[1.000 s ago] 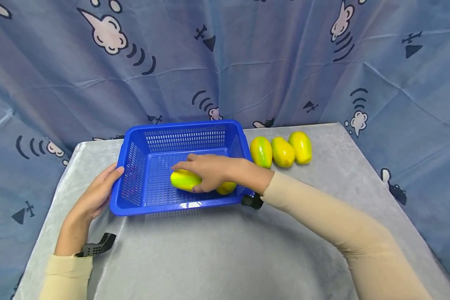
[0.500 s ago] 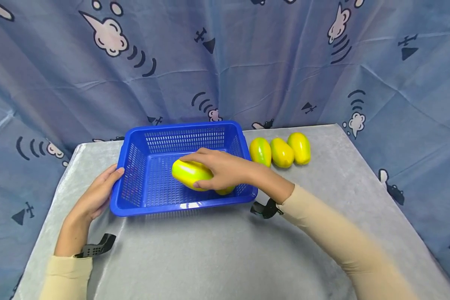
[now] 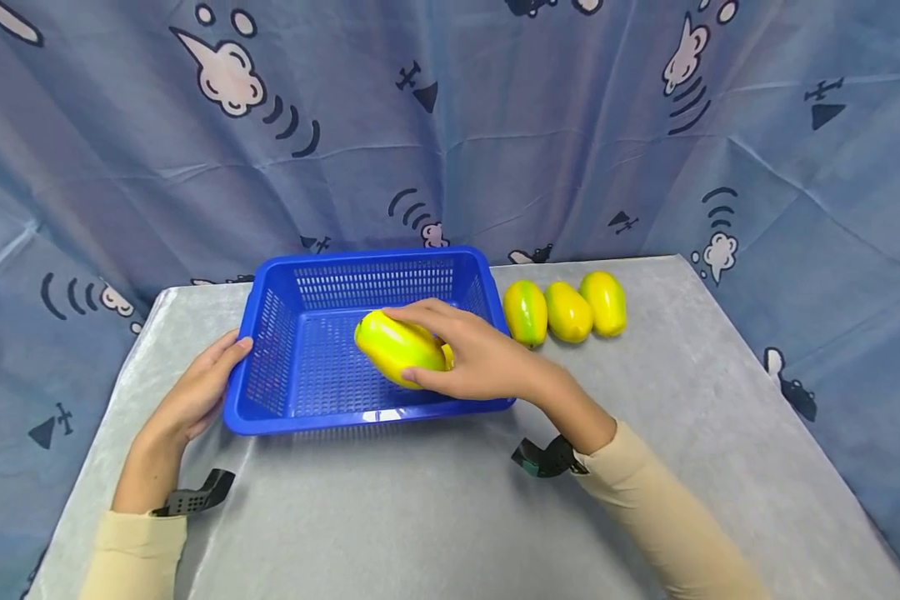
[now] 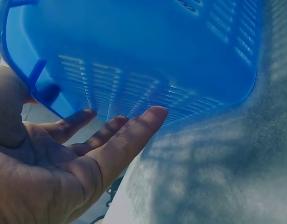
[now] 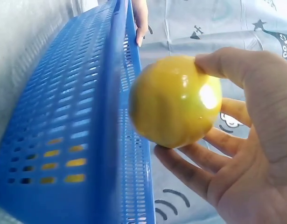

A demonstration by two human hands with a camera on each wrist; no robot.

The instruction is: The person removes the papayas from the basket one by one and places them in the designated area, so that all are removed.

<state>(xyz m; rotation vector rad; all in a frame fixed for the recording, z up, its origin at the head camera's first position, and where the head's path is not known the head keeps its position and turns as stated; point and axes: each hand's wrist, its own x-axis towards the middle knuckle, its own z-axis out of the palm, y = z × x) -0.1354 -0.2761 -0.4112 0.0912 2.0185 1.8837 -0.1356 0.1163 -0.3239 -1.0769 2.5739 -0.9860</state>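
My right hand [image 3: 487, 354] grips a glossy yellow-green mango [image 3: 399, 348], thumb on the near side and fingers over the far side. The mango is raised above the floor of the blue plastic basket [image 3: 307, 424], tilted, its rounded end facing the right wrist view. Another mango [image 5: 75, 178] shows yellow through the basket's slots; from above, the right hand mostly hides it. At the basket's left end, my left hand [image 3: 198, 387] holds the rim, with the thumb on top. Its fingers [image 4: 124, 144] press against the slotted outer wall.
Three more mangoes [image 3: 568, 312] lie side by side on the grey cloth-covered table [image 3: 390, 517], just right of the basket. A patterned blue curtain [image 3: 495, 108] hangs behind the table's far edge.
My right hand has lifted the mango from the basket floor and drawn it slightly right, turning it; the forearm has swung down and back. The left hand keeps its place on the rim.
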